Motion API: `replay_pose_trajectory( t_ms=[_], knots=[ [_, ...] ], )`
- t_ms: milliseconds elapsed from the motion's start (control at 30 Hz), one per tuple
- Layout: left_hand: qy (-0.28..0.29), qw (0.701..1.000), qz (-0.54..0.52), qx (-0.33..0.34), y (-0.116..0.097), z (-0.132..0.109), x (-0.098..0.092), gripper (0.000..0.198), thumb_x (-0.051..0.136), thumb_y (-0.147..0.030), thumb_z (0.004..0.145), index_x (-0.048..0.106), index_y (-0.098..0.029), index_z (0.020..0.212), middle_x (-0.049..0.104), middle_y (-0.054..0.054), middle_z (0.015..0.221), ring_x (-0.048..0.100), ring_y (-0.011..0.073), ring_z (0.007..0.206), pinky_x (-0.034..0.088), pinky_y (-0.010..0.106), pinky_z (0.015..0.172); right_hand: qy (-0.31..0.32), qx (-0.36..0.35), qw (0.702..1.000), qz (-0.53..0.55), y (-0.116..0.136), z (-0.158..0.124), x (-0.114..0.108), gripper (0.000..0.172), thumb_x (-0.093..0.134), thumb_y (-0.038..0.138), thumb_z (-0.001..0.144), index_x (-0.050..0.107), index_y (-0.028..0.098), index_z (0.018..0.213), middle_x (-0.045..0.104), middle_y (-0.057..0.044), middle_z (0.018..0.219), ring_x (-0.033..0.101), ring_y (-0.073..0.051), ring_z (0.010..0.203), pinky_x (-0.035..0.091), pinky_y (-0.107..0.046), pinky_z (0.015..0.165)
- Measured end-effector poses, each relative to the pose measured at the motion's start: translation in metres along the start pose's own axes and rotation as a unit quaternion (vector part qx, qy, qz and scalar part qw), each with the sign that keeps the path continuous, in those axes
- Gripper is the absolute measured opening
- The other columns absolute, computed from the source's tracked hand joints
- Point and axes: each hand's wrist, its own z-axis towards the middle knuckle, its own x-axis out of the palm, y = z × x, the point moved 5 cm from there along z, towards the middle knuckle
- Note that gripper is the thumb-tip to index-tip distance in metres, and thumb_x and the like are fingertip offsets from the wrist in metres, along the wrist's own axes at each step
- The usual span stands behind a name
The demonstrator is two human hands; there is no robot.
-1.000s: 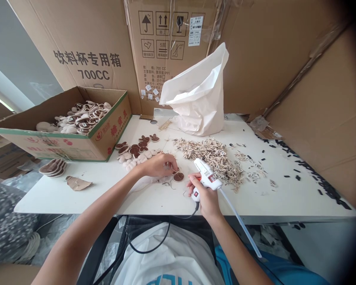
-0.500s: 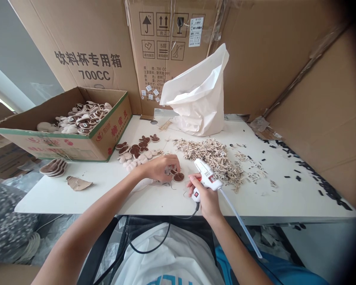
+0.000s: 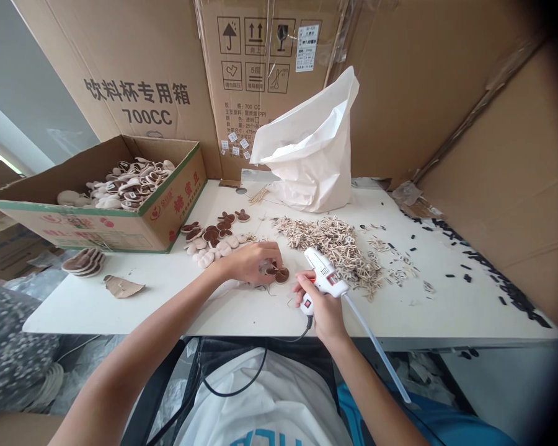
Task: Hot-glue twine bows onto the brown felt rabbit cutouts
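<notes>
Head view: looks like the hot-gluing step on the brown bunny-shaped patch (image 3: 282,275), lying between my hands on the white table (image 3: 400,319). Next move calls for keeping it steady and a controlled gun approach, I'd judge. My left hand (image 3: 255,263): fingers curled over its ear end; pinch hidden, can't tell. My right hand (image 3: 324,313): wrapped firmly round the white glue gun (image 3: 324,272), apart from the patch.

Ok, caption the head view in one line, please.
Left hand at a brown bunny-shaped fabric piece, right hand gripping a white plastic glue gun, near heaped beige strips.
</notes>
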Motion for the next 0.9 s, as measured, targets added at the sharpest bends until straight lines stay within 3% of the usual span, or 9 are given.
replay_pose_trajectory(
  t_ms=[400, 900],
  knots=[
    [-0.012, 1.000, 0.020, 0.005, 0.003, 0.000, 0.001, 0.018, 0.068, -0.016, 0.082, 0.072, -0.018, 0.100, 0.069, 0.008, 0.097, 0.063, 0.0181, 0.081, 0.047, 0.030, 0.072, 0.001, 0.000, 1.000, 0.006, 0.000, 0.000, 0.000, 0.029, 0.083, 0.045, 0.085, 0.071, 0.019, 0.090, 0.071, -0.001, 0.070, 0.060, -0.013, 0.047, 0.048, -0.026, 0.046],
    [-0.016, 0.999, 0.052, 0.002, 0.011, 0.000, 0.002, 0.034, 0.053, -0.004, 0.091, 0.076, -0.020, 0.111, 0.070, 0.011, 0.112, 0.064, 0.0242, 0.105, 0.052, 0.035, 0.088, -0.005, 0.006, 1.000, 0.010, -0.002, 0.000, -0.001, 0.028, 0.083, 0.044, 0.084, 0.070, 0.020, 0.089, 0.071, -0.001, 0.070, 0.060, -0.012, 0.047, 0.047, -0.024, 0.047]
  ],
)
